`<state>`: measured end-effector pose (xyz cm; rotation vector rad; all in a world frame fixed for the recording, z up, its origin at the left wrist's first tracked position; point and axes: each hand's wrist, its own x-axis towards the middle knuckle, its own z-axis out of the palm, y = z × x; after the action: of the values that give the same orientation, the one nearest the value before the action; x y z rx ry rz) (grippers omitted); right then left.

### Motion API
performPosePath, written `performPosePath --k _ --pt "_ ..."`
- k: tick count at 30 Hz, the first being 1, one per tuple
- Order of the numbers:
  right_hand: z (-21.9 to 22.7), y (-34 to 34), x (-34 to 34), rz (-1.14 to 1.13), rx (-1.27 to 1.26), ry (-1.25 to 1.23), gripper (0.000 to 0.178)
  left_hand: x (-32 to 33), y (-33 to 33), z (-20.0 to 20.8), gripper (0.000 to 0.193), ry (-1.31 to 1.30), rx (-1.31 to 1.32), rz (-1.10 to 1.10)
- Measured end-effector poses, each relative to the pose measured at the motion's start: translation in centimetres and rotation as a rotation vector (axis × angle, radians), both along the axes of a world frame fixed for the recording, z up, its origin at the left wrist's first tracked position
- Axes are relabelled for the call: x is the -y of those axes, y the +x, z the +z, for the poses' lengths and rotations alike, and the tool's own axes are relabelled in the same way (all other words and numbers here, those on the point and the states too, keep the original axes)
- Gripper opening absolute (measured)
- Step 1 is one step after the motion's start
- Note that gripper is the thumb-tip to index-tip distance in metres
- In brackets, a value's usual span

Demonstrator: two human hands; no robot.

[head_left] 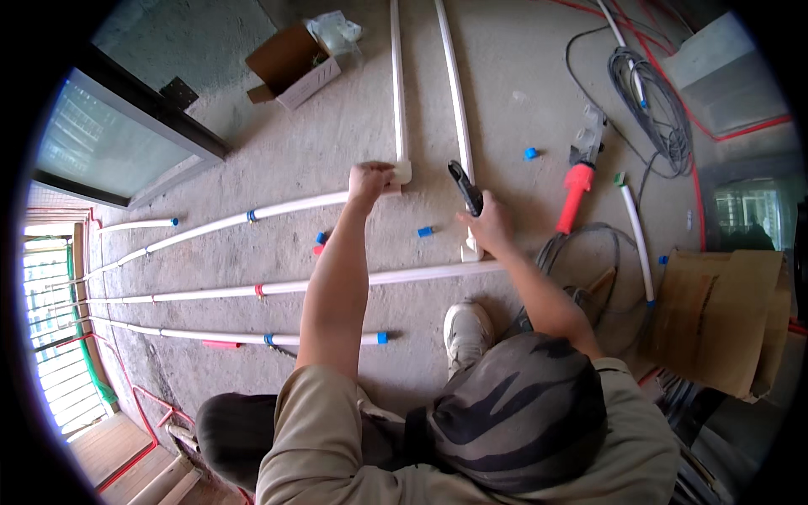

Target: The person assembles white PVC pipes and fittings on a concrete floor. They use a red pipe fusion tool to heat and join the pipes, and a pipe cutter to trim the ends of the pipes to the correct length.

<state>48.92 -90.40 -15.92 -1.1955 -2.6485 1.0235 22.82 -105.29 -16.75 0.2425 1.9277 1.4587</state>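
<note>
My left hand (370,183) is closed, its fingers pinching a white elbow pipe fitting (404,172). That fitting joins a white pipe running away from me (398,93) to another pipe coming from the left (295,204). My right hand (490,223) is wrapped round a slim black hand tool (465,187), whose exact kind I cannot make out. The tool lies across a second far-running white pipe (454,93). Just below that hand, a white tee fitting (471,250) meets a long crosswise pipe (404,275).
Right of my hands lies a red-handled tool (576,198) with a grey head and cable. Farther out are a coiled grey cable (652,109), a short white pipe (637,236) and a cardboard sheet (715,316). An opened carton (295,67) stands far left, near a glass door (118,139).
</note>
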Motion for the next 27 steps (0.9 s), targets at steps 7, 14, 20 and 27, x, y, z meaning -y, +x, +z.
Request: performPosePath --k 7,14,20,27 --pt "-2.6 -0.5 0.4 0.014 0.032 -0.08 0.053 1.6 -1.0 -4.2 0.022 -0.026 -0.036 -0.015" --pt "-4.0 0.3 -0.5 -0.017 -0.006 -0.065 0.048 0.2 0.2 -3.2 0.021 -0.057 -0.054 -0.036" --pt "-2.0 -0.9 -1.0 0.016 -0.006 -0.069 0.052 0.6 -1.3 -2.6 0.02 0.0 -0.014 -0.025" --pt "-0.3 -0.1 -1.6 -0.018 0.012 -0.116 0.051 0.0 -0.6 -0.6 0.022 -0.04 -0.041 -0.031"
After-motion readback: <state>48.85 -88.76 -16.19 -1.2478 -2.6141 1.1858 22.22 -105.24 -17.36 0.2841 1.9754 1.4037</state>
